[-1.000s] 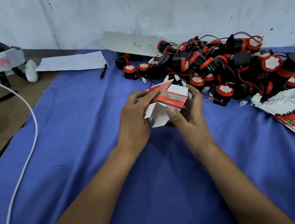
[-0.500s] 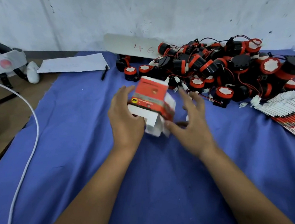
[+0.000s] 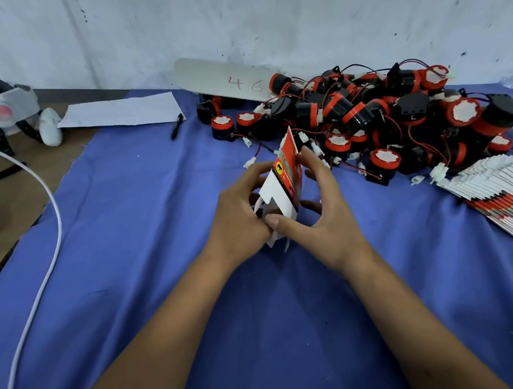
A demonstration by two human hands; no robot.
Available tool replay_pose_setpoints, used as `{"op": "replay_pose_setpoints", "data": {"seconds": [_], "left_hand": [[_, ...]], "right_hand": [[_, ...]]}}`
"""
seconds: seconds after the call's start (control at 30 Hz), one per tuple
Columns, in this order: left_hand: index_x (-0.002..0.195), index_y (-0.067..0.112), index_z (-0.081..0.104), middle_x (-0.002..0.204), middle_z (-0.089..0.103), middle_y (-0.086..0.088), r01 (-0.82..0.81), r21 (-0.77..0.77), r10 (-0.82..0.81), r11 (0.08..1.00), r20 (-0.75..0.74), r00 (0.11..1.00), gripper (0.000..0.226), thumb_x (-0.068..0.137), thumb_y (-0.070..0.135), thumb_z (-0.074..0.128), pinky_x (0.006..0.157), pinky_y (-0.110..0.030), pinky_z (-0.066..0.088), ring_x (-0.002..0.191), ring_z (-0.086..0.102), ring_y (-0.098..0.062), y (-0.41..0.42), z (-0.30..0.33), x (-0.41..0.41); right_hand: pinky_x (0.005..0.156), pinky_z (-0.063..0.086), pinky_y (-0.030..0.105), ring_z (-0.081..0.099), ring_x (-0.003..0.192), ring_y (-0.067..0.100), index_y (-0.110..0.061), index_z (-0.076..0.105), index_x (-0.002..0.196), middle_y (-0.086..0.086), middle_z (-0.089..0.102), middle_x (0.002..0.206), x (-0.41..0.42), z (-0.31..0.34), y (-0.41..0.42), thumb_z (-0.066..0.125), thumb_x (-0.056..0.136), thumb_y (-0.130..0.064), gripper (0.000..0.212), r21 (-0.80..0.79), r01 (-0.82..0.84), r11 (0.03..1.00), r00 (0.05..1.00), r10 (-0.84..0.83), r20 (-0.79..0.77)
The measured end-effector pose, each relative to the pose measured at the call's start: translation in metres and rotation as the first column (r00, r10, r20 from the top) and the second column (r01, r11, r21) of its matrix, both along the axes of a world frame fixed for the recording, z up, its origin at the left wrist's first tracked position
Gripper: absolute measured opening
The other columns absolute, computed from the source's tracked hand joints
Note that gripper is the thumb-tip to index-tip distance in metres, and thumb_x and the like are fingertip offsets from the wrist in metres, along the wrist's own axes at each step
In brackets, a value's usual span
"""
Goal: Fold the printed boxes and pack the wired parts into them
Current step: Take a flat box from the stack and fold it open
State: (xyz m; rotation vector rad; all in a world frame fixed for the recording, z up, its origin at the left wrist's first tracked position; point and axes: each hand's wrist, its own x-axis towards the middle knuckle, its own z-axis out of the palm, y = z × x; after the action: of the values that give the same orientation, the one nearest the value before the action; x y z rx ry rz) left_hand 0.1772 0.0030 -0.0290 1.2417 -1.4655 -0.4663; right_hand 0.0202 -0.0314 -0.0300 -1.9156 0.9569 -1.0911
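We noted a black pen (image 3: 177, 126) beside a paper sheet (image 3: 124, 111), a white cable (image 3: 49, 234), and a blue cloth (image 3: 147, 246) covering the worktop.

Two bare forearms come up from the bottom edge of the frame toward its middle — no sleeves, no watch, no bands. The bare left hand (image 3: 242, 212) and bare right hand (image 3: 326, 215) wear no gloves and no rings that show — short, plain nails on the visible fingertips.
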Motion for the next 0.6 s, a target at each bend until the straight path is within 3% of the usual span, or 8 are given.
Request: {"op": "replay_pose_setpoints", "data": {"seconds": [0.1, 0.2, 0.33, 0.4, 0.5, 0.6], "left_hand": [[0.126, 0.048, 0.057, 0.103, 0.07, 0.034, 0.006, 0.02, -0.007, 1.0, 0.068, 0.998, 0.066, 0.081, 0.0, 0.061, 0.073, -0.009, 0.05, 0.096, 0.068, 0.005, -0.003, -0.003, 0.002], [0.138, 0.027, 0.062, 0.118, 0.07, 0.024, -0.04, -0.007, 0.041, 0.999, 0.096, 0.995, 0.059, 0.089, -0.006, 0.062, 0.082, -0.012, 0.052, 0.102, 0.067, 0.004, -0.008, -0.005, 0.007], [0.137, 0.017, 0.067, 0.124, 0.067, 0.022, -0.044, -0.063, 0.047, 0.997, 0.051, 0.998, 0.057, 0.085, -0.006, 0.06, 0.094, -0.008, 0.047, 0.117, 0.06, 0.013, -0.007, -0.005, 0.009], [0.138, 0.018, 0.066, 0.126, 0.069, 0.017, -0.046, -0.069, 0.051, 0.997, 0.066, 0.997, 0.06, 0.086, -0.011, 0.065, 0.101, -0.02, 0.052, 0.12, 0.061, 0.006, -0.007, -0.005, 0.009], [0.138, 0.019, 0.066, 0.129, 0.07, 0.005, -0.048, -0.065, 0.052, 0.997, 0.057, 0.997, 0.064, 0.083, -0.015, 0.065, 0.103, -0.036, 0.055, 0.122, 0.064, -0.006, -0.008, -0.007, 0.009], [0.137, 0.015, 0.067, 0.131, 0.07, 0.001, -0.029, -0.083, 0.035, 0.996, 0.074, 0.997, 0.06, 0.079, -0.003, 0.067, 0.102, -0.032, 0.054, 0.122, 0.063, -0.005, -0.006, -0.004, 0.009]], "right_hand": [[0.113, 0.043, 0.046, 0.026, 0.146, 0.006, -0.03, 0.022, 0.159, -0.016, 0.032, 0.156, -0.003, -0.001, -0.003, 0.082, 0.079, -0.021, 0.1, -0.061, 0.035, 0.998, 0.998, -0.038, -0.044], [0.114, 0.04, 0.048, 0.021, 0.147, 0.01, -0.034, 0.018, 0.16, -0.015, 0.025, 0.16, -0.008, -0.001, -0.006, 0.07, 0.071, -0.029, 0.103, -0.104, 0.069, 0.992, 0.989, -0.082, -0.124], [0.12, 0.032, 0.053, 0.006, 0.155, 0.007, -0.032, 0.011, 0.162, -0.015, 0.012, 0.167, -0.012, 0.002, -0.011, 0.078, 0.076, -0.031, 0.109, -0.113, -0.1, 0.989, 0.99, 0.088, -0.108], [0.123, 0.028, 0.05, 0.004, 0.156, 0.007, -0.033, 0.012, 0.162, -0.014, 0.011, 0.168, -0.011, 0.002, -0.012, 0.082, 0.075, -0.045, 0.112, -0.08, -0.164, 0.983, 0.983, 0.156, -0.094], [0.12, 0.035, 0.043, 0.011, 0.153, 0.001, -0.042, 0.022, 0.159, -0.013, 0.02, 0.165, -0.012, 0.002, -0.012, 0.084, 0.074, -0.049, 0.105, -0.058, -0.107, 0.993, 0.991, 0.102, -0.084], [0.111, 0.047, 0.033, 0.03, 0.142, -0.004, -0.045, 0.029, 0.156, -0.011, 0.033, 0.154, -0.015, 0.002, -0.013, 0.09, 0.072, -0.04, 0.103, -0.091, -0.049, 0.995, 0.996, 0.042, -0.082]]}}
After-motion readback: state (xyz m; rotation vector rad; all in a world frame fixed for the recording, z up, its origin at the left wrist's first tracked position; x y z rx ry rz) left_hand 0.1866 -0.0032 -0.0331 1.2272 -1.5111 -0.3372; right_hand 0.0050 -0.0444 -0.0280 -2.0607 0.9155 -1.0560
